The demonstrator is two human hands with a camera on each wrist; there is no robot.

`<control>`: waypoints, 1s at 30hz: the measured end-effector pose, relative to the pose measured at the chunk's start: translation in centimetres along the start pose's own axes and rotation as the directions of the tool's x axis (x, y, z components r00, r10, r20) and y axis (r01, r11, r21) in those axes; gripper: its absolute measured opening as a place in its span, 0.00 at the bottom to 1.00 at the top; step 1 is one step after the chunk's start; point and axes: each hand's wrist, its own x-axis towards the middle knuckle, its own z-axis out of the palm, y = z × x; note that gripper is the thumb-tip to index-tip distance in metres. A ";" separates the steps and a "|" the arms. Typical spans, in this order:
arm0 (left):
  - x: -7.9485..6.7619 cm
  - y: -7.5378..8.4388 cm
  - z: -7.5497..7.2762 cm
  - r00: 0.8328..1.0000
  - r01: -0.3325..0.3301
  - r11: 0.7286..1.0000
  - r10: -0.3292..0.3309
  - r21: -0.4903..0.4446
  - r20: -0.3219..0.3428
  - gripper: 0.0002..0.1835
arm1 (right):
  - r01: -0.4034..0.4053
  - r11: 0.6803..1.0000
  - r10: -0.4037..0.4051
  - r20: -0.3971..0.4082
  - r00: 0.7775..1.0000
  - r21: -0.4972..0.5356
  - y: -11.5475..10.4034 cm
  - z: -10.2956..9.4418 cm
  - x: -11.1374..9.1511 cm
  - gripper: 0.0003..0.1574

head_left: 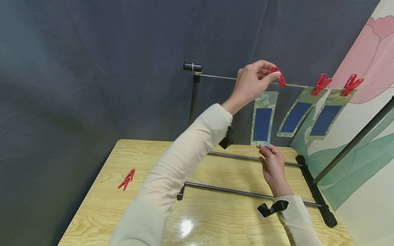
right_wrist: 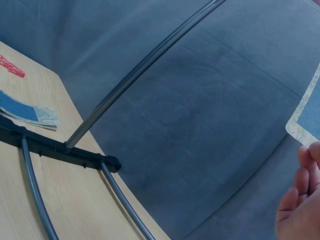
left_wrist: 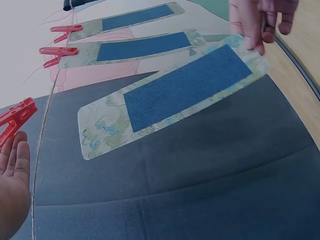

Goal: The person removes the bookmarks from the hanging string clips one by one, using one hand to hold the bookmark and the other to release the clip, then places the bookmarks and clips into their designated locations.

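Note:
My left hand pinches a red clothespin beside the thin string. Below it, upright and off the string, is a long green-and-blue patterned card with a dark blue panel. The fingertips of my right hand pinch this card by its bottom edge. In the left wrist view the card's upper end hangs free, a short way from the string. Two similar cards hang to the right, each fixed to the string by a red clothespin.
Two red clothespins lie on the wooden table at the left. More cards lie on the table in the right wrist view. A black rack frame carries the string. Dark cloth hangs behind.

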 end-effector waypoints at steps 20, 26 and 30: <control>-1.4 -1.3 -2.2 0.996 -0.031 0.998 0.034 -0.045 0.078 0.16 | -0.019 0.999 0.017 0.065 0.998 0.036 -0.1 1.0 -0.5 0.11; -1.7 -1.7 -3.0 0.995 -0.009 0.998 0.016 -0.061 0.100 0.16 | -0.037 0.999 0.035 0.064 0.997 0.036 -0.2 1.3 -0.8 0.11; -2.0 -1.9 -3.5 0.993 -0.012 0.998 0.020 -0.066 0.112 0.16 | -0.046 0.998 0.043 0.068 0.997 0.036 -0.2 1.4 -0.9 0.11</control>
